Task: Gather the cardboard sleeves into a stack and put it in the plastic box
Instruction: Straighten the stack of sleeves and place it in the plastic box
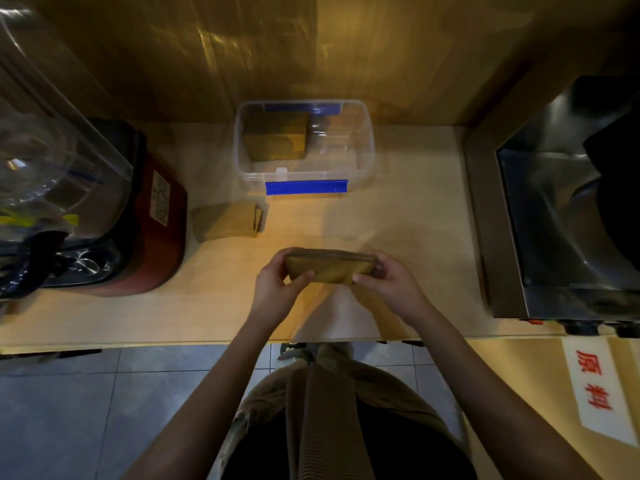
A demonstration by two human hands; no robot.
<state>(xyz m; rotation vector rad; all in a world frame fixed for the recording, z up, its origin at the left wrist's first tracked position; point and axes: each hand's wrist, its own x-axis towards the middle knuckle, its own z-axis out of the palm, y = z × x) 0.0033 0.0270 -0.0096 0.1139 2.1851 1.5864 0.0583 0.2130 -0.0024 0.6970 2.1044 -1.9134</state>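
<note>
Counter (398, 237): pale wood surface spanning the middle of the frame, backed by a wood-grain wall along the top; its near edge runs across the lower middle, with tiled floor below. Bare counter lies between the hands and the box, and to the right of centre as far as the steel unit.

Blender (104, 202): clear jar on a red base, filling the left edge.

Steel unit (554, 220): at the right edge, its left wall bounding the free counter.

Box (367, 157): clear plastic, lidless, with blue clips at its near and far rims, upper centre against the wall. One stack of sleeves (277, 138) sits in its left half; the right half is unoccupied.

Loose sleeves (227, 220): a flattened pile on the counter, left of centre, just beside the blender base and near the box's lower-left corner.

Held stack (329, 268): at frame centre, above the counter near its front edge, well apart from the box. Left hand (277, 289) and right hand (391, 282) grip its two ends, fingers curled over the far side, thumbs pressed on the near face.
</note>
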